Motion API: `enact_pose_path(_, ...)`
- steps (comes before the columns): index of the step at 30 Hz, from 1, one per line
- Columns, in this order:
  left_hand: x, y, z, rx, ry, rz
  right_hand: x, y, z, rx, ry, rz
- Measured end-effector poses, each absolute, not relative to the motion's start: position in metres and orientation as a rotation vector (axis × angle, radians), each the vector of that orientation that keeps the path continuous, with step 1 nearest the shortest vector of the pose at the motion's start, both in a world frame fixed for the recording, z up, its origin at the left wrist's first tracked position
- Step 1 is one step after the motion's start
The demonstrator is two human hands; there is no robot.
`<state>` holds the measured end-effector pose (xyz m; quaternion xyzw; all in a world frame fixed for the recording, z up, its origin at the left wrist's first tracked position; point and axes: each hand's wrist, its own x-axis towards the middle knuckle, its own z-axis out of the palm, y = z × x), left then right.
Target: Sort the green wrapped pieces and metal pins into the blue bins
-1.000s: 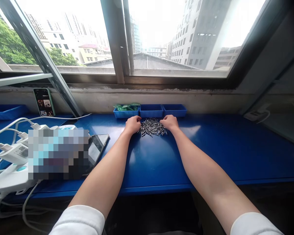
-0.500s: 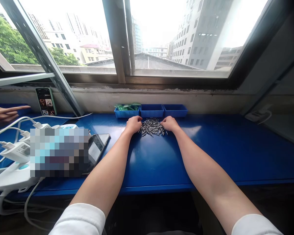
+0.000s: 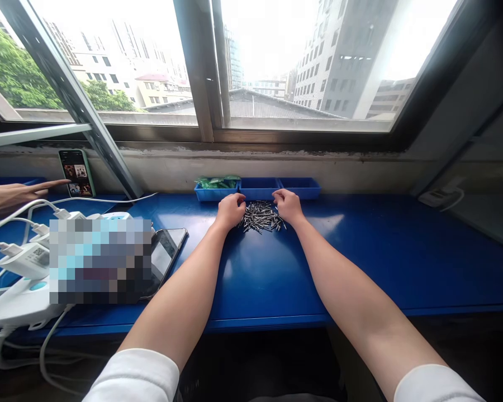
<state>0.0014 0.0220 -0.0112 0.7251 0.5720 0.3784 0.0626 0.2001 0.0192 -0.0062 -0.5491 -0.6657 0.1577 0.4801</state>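
A heap of small, thin metal pins (image 3: 260, 218), silver and dark, lies on the blue tabletop between my hands. My left hand (image 3: 231, 211) is at the heap's left edge, fingers curled and closed, fingertips near the front of the blue bins. At the heap's upper right, my right hand (image 3: 289, 206) has thumb and fingers pinched together close to the middle bin (image 3: 257, 194). Anything within either pinch is too small to make out. The left bin (image 3: 216, 195) holds green packets (image 3: 218, 183); the right bin (image 3: 304, 193) stands beside the middle one.
At left are a white power strip (image 3: 20, 304) with chargers and cables, a blurred-out patch and a dark phone or tablet (image 3: 170, 251). Another person's hand (image 3: 12, 198) points at an upright phone (image 3: 76, 173). A metal shelf post (image 3: 103, 151) rises before the window.
Both my hands have moved slightly away from me, from the heap's sides toward the bins. The other person's hand has moved right, its finger now at the upright phone.
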Motion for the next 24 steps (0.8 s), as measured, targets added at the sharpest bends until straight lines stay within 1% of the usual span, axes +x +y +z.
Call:
enact_pose_path(3,0.011,0.014,-0.006,2.303,1.604,1.203,0.192,0.017,-0.005,-1.242,-1.615,0.499)
enact_pose_path(8,0.024,-0.002,0.004,2.429,1.442,1.111,0.181,0.017,-0.004,-1.234,-1.532,0.745)
enact_pose_path(12,0.027,-0.005,0.005,2.449,1.454,1.046,0.179,0.016,-0.005,-1.227,-1.557,0.745)
enact_pose_path(19,0.026,0.001,-0.001,2.438,1.532,1.094,0.179,0.017,-0.008,-1.128,-1.527,0.784)
enact_pose_path(24,0.025,0.003,-0.002,2.424,1.549,1.108,0.18,0.016,-0.008,-1.076,-1.589,0.723)
